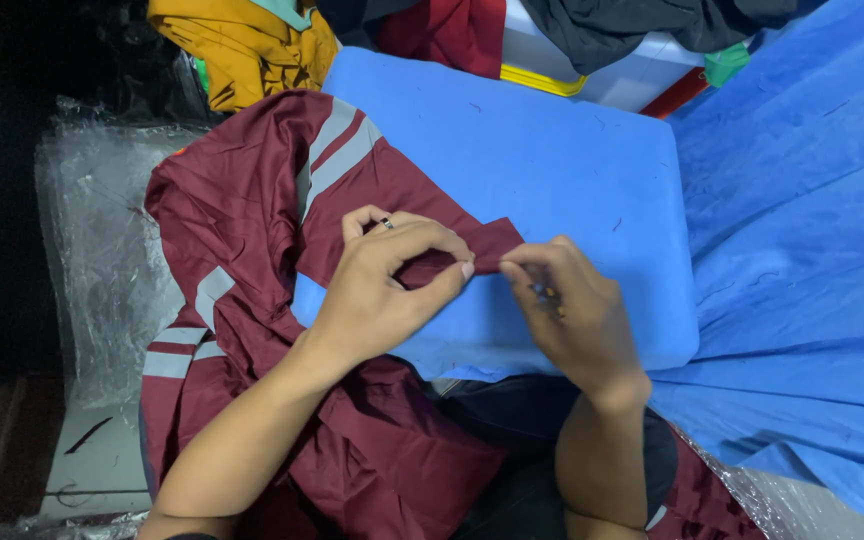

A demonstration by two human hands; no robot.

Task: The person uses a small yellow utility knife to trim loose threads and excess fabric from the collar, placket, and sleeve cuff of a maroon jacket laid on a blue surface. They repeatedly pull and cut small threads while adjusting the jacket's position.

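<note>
A thick blue pad (552, 150) with rounded corners lies across the middle of the view, and to its right a wrinkled blue cloth (802, 250) spreads out over the surface, flecked with bits of thread. Along the top edge sits a heap of clothes, among them a mustard-yellow garment (242, 45), a dark red one (447, 30) and a black one (632, 25), beside a white box (642, 75) with yellow and red edging. On the left, crinkled clear plastic sheeting (102, 250) catches the light, and beyond it the room falls into deep shadow.
</note>
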